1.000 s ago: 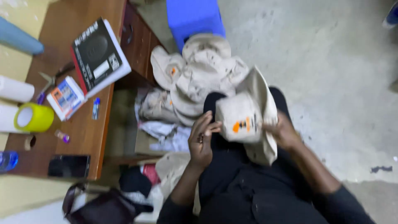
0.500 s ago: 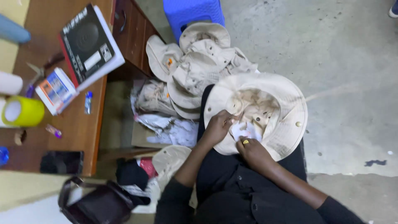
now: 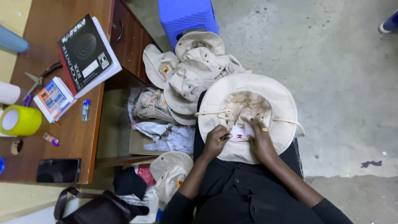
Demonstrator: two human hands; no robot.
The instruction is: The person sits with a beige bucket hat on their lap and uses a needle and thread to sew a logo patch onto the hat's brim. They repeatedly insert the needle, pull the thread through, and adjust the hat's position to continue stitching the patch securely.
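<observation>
**Both hands inside an upturned hat**

A cream wide-brimmed hat lies crown-down on the person's lap. The left hand pinches a small dark tool at the inner label; the right hand presses fingers on the lining. A pile of hats sits beside the bench.

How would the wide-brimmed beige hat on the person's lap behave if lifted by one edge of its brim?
The hat would probably flop: its cloth crown is already crumpled inward. It looks light. Its loose cord would likely dangle.
</observation>
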